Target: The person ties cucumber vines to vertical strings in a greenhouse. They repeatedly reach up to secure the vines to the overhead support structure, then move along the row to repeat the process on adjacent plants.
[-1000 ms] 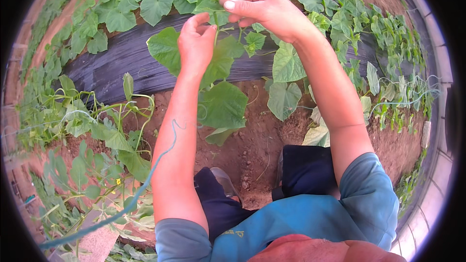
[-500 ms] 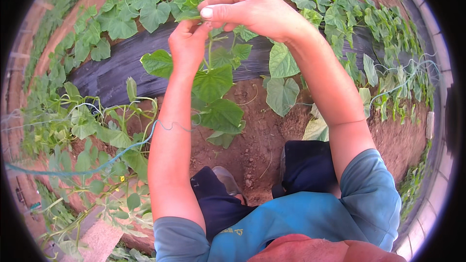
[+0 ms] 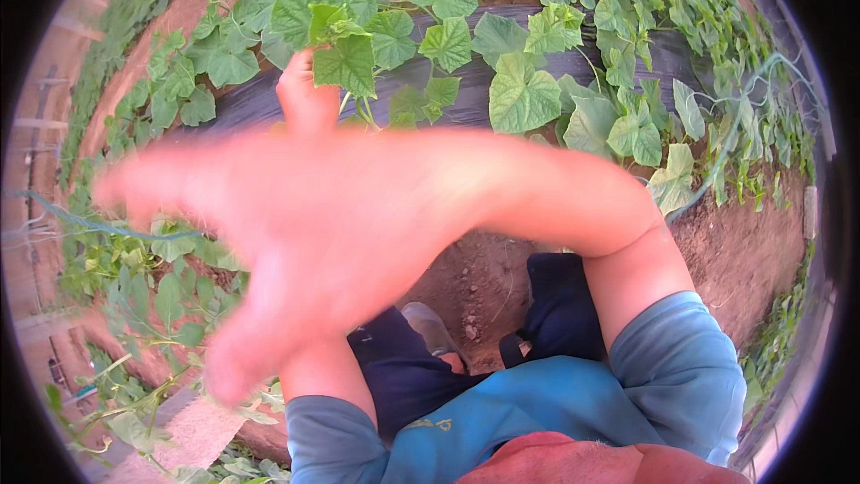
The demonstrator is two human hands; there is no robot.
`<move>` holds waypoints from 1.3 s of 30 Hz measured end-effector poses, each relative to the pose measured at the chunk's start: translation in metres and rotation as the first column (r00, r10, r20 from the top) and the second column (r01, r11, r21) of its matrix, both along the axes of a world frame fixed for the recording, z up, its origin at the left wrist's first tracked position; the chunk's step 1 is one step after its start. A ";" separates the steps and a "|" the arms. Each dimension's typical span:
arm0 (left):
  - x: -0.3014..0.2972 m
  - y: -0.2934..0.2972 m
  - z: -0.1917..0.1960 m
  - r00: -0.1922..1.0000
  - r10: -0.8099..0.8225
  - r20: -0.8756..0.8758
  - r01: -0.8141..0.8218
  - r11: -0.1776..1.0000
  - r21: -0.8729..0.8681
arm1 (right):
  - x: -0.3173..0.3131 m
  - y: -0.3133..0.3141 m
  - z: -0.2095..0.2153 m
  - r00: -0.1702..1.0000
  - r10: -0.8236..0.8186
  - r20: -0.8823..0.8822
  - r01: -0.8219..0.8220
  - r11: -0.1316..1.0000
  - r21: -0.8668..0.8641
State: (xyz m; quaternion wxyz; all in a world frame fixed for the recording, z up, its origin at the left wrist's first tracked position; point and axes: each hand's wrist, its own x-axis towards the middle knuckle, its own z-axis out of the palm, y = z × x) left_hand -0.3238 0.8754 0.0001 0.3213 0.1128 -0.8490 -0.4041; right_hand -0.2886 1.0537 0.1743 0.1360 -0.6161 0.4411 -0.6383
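Observation:
My right hand (image 3: pixel 313 224) sweeps across close to the camera, blurred, with its fingers spread toward the left and nothing in it. It hides most of my left forearm. Behind it my left hand (image 3: pixel 305 103) is raised and closed round the top of a green vine stem (image 3: pixel 345 63), just under its young leaves. A thin green string (image 3: pixel 72 220) runs in from the left edge toward my right fingertips; I cannot tell whether they touch it.
Leafy vines (image 3: pixel 524 94) grow along a strip of black ground sheet (image 3: pixel 663 58) over bare brown soil (image 3: pixel 743 251). More vines fill the left side (image 3: pixel 152 305). Another string (image 3: pixel 748 116) hangs at the right. My knees and a shoe (image 3: pixel 430 327) are below.
My right hand has let go of the vine top and swung down and left across the view. The left hand stays up on the stem.

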 end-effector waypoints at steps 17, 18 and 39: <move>0.000 0.005 0.052 0.982 0.078 0.171 -0.112 0.974 0.198 | -0.078 -0.018 -0.140 0.258 0.085 0.962 -0.685 0.718 0.120; 0.001 0.005 0.050 0.990 0.039 0.133 -0.066 0.977 0.201 | -0.083 -0.022 -0.141 0.280 0.022 0.960 -0.654 0.737 0.174; 0.019 0.013 0.076 0.965 -0.179 0.192 0.089 0.911 0.402 | -0.115 -0.014 -0.125 0.690 -0.471 0.550 0.060 0.794 0.605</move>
